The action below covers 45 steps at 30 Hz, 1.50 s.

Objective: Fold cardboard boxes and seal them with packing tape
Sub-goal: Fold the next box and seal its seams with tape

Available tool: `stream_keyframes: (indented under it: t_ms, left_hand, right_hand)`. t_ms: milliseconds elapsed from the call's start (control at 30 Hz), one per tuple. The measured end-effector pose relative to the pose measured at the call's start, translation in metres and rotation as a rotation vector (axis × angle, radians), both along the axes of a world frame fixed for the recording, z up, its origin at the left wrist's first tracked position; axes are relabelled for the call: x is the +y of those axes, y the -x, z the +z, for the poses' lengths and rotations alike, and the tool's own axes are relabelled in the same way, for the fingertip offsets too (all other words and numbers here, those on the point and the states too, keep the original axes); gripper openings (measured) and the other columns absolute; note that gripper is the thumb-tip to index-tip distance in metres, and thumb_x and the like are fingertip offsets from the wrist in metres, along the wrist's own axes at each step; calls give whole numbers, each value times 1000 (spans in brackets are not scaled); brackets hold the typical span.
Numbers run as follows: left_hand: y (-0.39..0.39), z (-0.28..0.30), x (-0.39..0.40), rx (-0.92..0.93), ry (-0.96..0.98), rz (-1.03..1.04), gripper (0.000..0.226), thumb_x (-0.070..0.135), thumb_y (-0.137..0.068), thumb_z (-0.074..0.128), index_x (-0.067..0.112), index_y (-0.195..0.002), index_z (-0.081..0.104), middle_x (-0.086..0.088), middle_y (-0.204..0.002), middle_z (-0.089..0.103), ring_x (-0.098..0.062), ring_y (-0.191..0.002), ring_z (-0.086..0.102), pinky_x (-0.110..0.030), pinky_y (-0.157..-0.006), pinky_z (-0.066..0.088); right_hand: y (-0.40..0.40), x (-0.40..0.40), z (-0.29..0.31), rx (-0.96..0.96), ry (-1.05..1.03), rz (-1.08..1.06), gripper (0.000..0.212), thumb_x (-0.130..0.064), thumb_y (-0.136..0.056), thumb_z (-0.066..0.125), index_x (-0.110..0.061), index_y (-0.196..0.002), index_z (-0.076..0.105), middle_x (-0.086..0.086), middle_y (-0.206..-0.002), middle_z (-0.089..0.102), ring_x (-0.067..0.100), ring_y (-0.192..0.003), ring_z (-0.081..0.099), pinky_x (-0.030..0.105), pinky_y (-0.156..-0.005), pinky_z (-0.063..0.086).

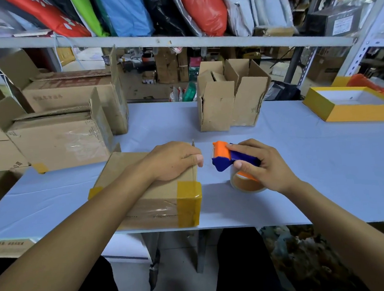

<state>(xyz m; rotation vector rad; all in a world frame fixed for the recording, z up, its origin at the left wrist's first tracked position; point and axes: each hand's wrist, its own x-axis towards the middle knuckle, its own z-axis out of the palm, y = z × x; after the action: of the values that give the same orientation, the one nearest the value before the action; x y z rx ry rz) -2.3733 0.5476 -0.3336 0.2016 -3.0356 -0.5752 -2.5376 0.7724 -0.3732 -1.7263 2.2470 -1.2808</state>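
The left hand point(172, 160) rested flat on the closed cardboard box point(149, 194) on the counter point(327, 180), while the right hand point(266, 164) gripped the orange and blue tape dispenser point(228, 158) just beside the box's right edge

Head-worn view, forward-down, close over table point(302, 159)

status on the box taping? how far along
Done: the flat box under the left hand already carries yellowish tape across its near-right end. In hand: the right hand grips the tape dispenser. Left: two open boxes stand unsealed behind.
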Motion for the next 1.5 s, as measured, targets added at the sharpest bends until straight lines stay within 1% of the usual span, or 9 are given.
stream_keyframes:
  t_ms: [100,233,467,567,800,1000,1200,1400,1500]
  left_hand:
    - [-2,0,-2,128,-30,41,28,42,-98,42,36,-116,64,6,-108,60,-15,-104,55,-45,-91,48]
    - [-8,16,1,256,4,81,39,39,-95,36,25,-108,70,3,-107,66,-18,-103,55,-44,-91,47]
    - [-25,41,15,302,-586,90,20,11,-102,51,23,-105,67,11,-94,70,7,-84,65,-14,-79,49]
    - [-34,42,12,330,-727,176,19,7,-93,65,24,-92,72,8,-82,74,-1,-80,68,-22,-81,53]
    - [-46,38,10,212,-709,423,21,-1,-84,72,17,-73,73,1,-67,74,-19,-78,73,-37,-85,60]
    - [-59,45,-4,147,-705,568,18,2,-83,74,12,-68,72,3,-56,70,-6,-58,68,-17,-57,53]
    - [-65,48,-13,91,-599,616,6,7,-83,74,4,-79,74,-3,-67,74,-6,-57,64,-14,-51,45]
    - [-63,44,-20,26,-444,652,10,13,-74,83,10,-67,77,-6,-69,75,-18,-66,65,-31,-76,55]
    - [-63,41,-17,-18,-278,666,8,15,-67,84,15,-63,77,-5,-69,73,-24,-75,70,-35,-69,55]
  right_hand:
    - [-7,0,5,5,25,13,44,-47,-91,58,-27,-130,64,-7,-113,61,12,-99,60,21,-83,45]
    - [-16,-6,27,30,108,53,42,-41,-91,61,-23,-129,64,-3,-116,61,10,-102,59,19,-87,43]
    - [-32,-23,56,127,157,116,43,-39,-92,60,-19,-130,63,-2,-119,62,11,-106,59,22,-88,46]
    - [-36,-27,55,131,146,139,40,-39,-92,60,-26,-130,59,-5,-119,61,9,-107,57,19,-88,45]
    - [-40,-34,51,193,44,183,43,-33,-90,66,-19,-130,63,-2,-118,60,1,-105,53,12,-84,42]
    - [-26,-12,41,116,-16,138,42,-36,-88,66,-28,-129,63,-2,-116,58,12,-102,56,20,-79,47]
    - [-20,-7,36,50,-76,130,42,-38,-87,67,-30,-128,64,-3,-112,60,15,-94,59,19,-75,48]
    - [-19,-15,34,3,-102,146,42,-39,-88,66,-30,-129,64,0,-110,61,18,-91,61,23,-74,49]
    - [-18,-20,30,48,-151,151,43,-43,-89,63,-30,-131,63,0,-110,60,19,-90,61,27,-74,50]
